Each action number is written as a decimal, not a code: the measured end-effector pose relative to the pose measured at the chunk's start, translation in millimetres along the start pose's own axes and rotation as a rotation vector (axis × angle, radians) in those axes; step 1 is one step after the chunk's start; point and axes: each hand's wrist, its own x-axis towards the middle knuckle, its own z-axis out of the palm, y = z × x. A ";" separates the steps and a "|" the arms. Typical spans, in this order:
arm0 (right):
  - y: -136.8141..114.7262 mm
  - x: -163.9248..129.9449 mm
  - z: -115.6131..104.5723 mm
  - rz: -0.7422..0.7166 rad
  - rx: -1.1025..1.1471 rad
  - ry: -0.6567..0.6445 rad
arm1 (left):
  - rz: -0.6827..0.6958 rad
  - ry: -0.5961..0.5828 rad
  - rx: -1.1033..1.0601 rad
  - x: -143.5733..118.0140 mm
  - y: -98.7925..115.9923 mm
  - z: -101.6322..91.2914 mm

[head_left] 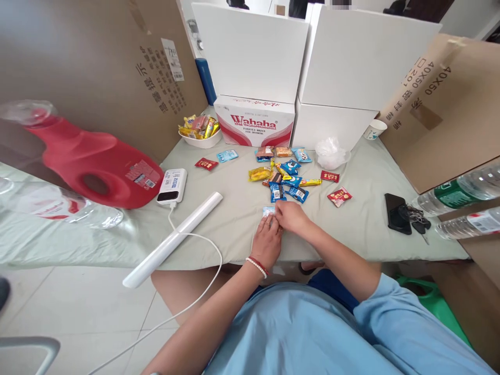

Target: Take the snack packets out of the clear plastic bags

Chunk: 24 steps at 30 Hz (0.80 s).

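A small light-blue packet (269,210) lies on the cloth near the table's front edge, mostly hidden by my hands. My left hand (269,237), with beaded bracelets at the wrist, rests palm down over it, fingers stretched out. Curled against its right edge is my right hand (292,216), fingertips pinched together; what exactly they grip is partly hidden. Just beyond sits a loose pile of wrapped snacks: blue packets (277,192), a yellow packet (259,174) and several others. Red packets (339,196) lie to the right of the pile.
A white bowl (201,140) of snacks stands back left, beside a Wahaha carton (255,122). On the left are a red jug (97,161), a power bank (172,186) with cable and a white tube (175,237). A phone (397,213), keys and bottles (457,191) lie right.
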 end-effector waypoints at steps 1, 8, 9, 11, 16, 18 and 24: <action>-5.8 3.7 4.9 0.004 -0.026 -0.023 | -0.010 0.016 -0.060 -0.4 -3.9 -0.6; 10.1 -4.7 28.9 -0.126 0.022 0.048 | -0.285 0.244 -0.679 7.1 -33.3 -7.3; 12.5 -5.8 31.2 -0.132 0.040 0.065 | -0.328 0.271 -0.690 11.6 -33.5 -6.7; 14.6 -6.0 34.9 -0.137 0.072 0.091 | -0.386 0.307 -0.638 21.6 -32.3 -4.5; 15.0 -3.6 38.1 -0.113 0.197 0.155 | -0.617 0.284 -0.427 40.0 -36.9 -0.9; 15.1 -4.7 39.0 -0.057 0.343 0.141 | -0.629 0.134 -0.399 43.0 -40.1 -2.7; 10.0 -17.9 39.0 0.143 0.794 0.119 | -0.563 0.054 -0.306 40.2 -21.0 -14.4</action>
